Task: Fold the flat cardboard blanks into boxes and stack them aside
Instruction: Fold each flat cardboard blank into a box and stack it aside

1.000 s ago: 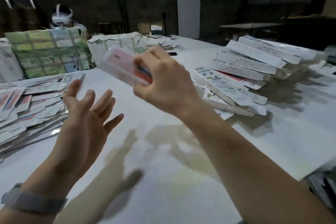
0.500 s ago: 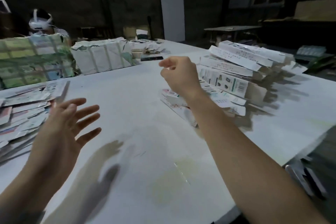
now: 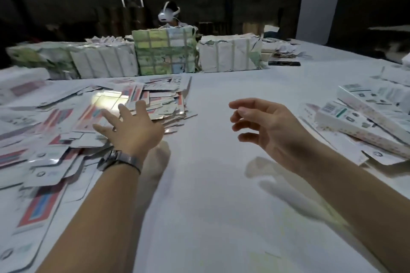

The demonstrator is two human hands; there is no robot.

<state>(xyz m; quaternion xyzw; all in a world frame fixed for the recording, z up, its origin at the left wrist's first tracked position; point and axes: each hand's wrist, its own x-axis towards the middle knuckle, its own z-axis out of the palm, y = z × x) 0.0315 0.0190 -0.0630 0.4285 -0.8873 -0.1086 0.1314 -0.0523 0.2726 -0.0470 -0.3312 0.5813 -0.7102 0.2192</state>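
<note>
A wide heap of flat cardboard blanks, white with red and blue stripes, covers the left of the white table. My left hand, a watch on its wrist, hovers over the heap's right edge with fingers spread and holds nothing. My right hand hangs over the bare table middle, fingers loosely curled and empty. Folded white boxes lie piled at the right edge.
Wrapped bundles of blanks stand in a row along the table's far side. Behind them sits a person wearing a white headset. A dark flat object lies at the far right of the row.
My right hand let go of the folded box at the right pile and came back empty to the middle. My view turned left, and my left hand reached out over the blanks.
</note>
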